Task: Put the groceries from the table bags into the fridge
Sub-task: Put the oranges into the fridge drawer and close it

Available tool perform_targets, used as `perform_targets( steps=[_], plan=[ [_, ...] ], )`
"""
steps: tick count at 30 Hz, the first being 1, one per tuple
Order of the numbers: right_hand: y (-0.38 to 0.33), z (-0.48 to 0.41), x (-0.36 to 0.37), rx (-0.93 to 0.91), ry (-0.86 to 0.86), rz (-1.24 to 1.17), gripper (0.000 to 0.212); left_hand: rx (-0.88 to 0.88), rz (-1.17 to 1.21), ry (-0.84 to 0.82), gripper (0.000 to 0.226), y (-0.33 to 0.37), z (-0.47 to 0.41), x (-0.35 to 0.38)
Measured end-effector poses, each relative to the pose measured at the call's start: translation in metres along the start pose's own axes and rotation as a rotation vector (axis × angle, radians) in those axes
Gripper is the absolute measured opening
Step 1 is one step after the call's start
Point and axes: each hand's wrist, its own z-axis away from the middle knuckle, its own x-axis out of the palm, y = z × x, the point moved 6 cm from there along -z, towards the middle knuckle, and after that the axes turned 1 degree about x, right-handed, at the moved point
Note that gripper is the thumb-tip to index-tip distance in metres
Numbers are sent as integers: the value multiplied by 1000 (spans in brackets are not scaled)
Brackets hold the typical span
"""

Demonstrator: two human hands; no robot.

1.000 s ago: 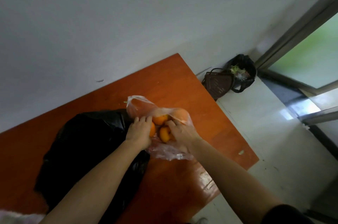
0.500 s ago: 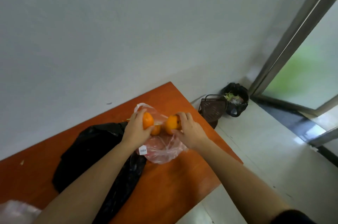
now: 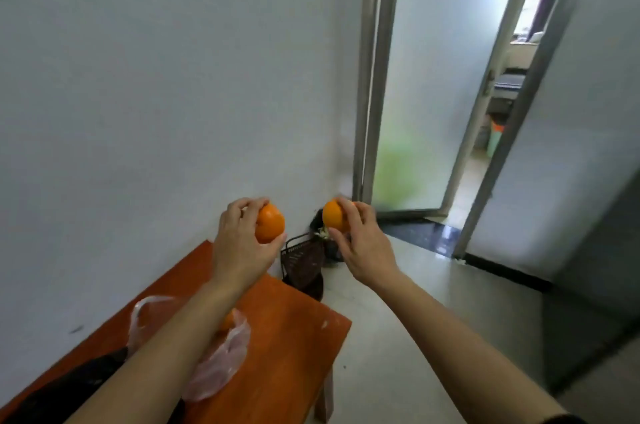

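First orange (image 3: 269, 223) gripped in left hand (image 3: 240, 247), fingers curled round it. Second orange (image 3: 333, 221) gripped same way in right hand (image 3: 365, 245). Both held high, side by side, up past table (image 3: 294, 330) end. Fridge not plainly seen; tall grey thing (image 3: 595, 302) at right, nearer right hand.

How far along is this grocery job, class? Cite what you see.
Done: one orange and another orange are out of the clear bag. In hand: the left hand holds the first, the right hand the second. Left: a bagged orange and the black bag, on the table.
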Motion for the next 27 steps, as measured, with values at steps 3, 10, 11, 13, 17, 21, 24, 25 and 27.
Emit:
perform_targets(
  steps=[3, 10, 11, 13, 17, 21, 24, 25, 27],
  plan=[
    [29, 6, -71, 105, 158, 42, 59, 174, 90, -2, 73, 66, -31, 17],
    [90, 81, -229, 331, 582, 188, 64, 429, 553, -148, 84, 227, -35, 61],
    [95, 99, -251, 348, 626, 211, 64, 481, 599, -163, 83, 251, -28, 66],
    [104, 135, -293, 374, 708, 263, 65, 601, 667, -163, 80, 298, -12, 77],
    [131, 202, -367, 434, 837, 336, 63, 757, 765, -173, 76, 389, 34, 99],
    [169, 264, -436, 488, 938, 419, 60, 867, 795, -230, 79, 481, 87, 131],
    [201, 304, -488, 500, 966, 447, 58, 916, 828, -298, 77, 552, 121, 155],
    [213, 317, -504, 510, 969, 455, 59, 926, 835, -319, 75, 575, 132, 163],
    [235, 342, -536, 529, 971, 475, 60, 954, 849, -350, 73, 620, 152, 178]
  ],
)
